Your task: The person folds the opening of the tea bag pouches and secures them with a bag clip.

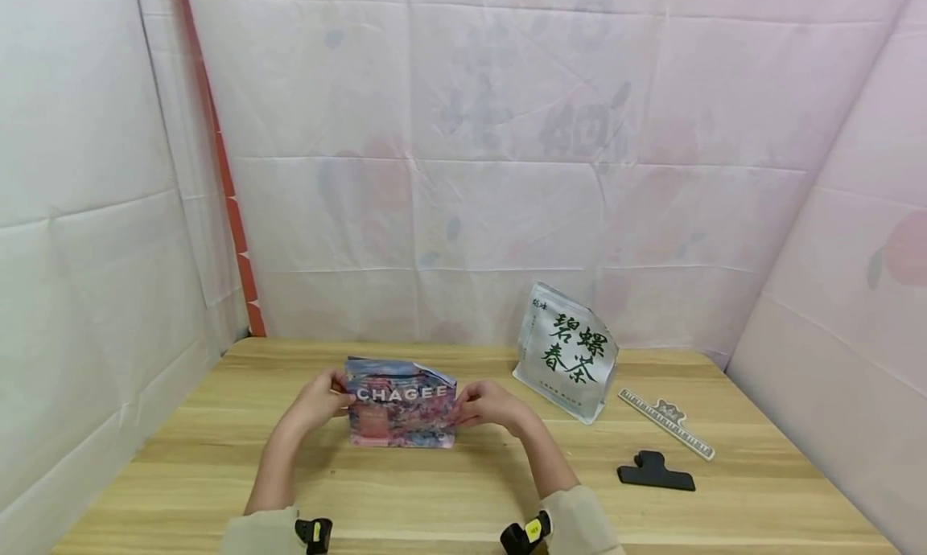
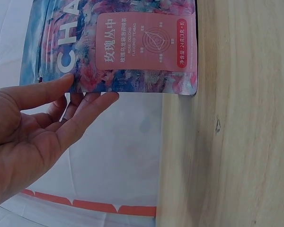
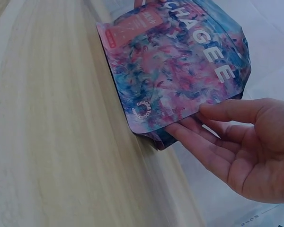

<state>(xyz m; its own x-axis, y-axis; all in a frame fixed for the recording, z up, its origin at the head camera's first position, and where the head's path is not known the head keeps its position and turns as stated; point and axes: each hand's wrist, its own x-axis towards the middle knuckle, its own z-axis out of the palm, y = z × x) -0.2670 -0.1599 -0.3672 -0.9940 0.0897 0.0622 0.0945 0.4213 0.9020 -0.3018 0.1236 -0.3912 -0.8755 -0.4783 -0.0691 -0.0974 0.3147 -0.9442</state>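
Observation:
A blue and pink tea bag pouch [image 1: 402,414] printed CHAGEE stands upright on the wooden table between both hands. My left hand [image 1: 320,400] pinches its left edge, thumb on the printed front and fingers behind, as the left wrist view shows. On the opposite edge my right hand [image 1: 492,404] holds the pouch the same way; in the right wrist view the right thumb [image 3: 227,111] presses near the front edge. The pouch's top flap looks folded or creased back. A pink label [image 2: 142,41] is on the front.
A silver-white tea pouch [image 1: 565,354] with dark green characters leans at the back right. Beside it lie a white ruler-like clip [image 1: 668,423] with a bear shape and a black bag clip [image 1: 655,471]. White sheeting [image 1: 434,177] hangs behind the table [image 1: 405,499].

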